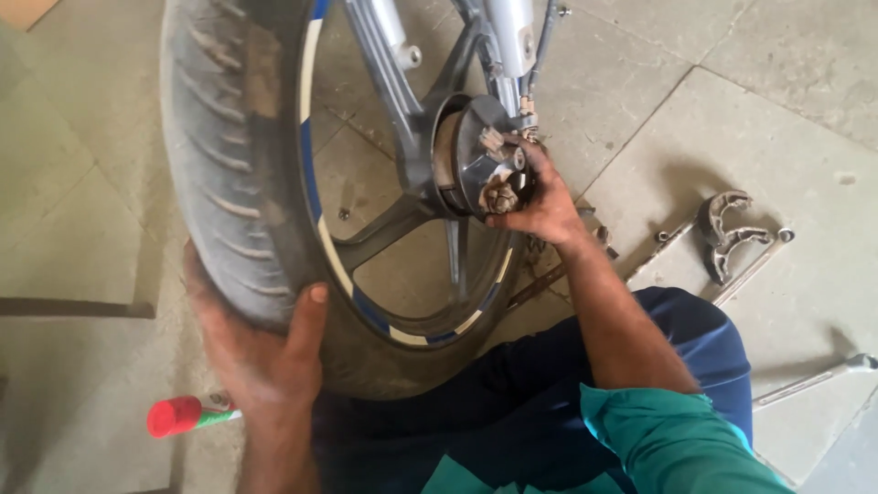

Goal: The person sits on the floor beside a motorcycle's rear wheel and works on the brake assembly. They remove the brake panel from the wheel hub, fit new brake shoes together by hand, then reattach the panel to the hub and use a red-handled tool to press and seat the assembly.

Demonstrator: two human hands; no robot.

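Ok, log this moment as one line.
left hand: gripping tyre | right hand: on wheel hub | floor: brake shoes, red-handled tool

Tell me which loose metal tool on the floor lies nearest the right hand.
The curved grey brake-shoe piece, just right of the right hand; the long wrench lies farther off.

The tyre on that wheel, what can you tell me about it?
The tyre is black rubber, dusty grey, with shallow slanted grooves that look worn. It sits upright on a dark spoked rim edged with a blue and white stripe. The left hand grips its lower tread; the right hand is at the hub.
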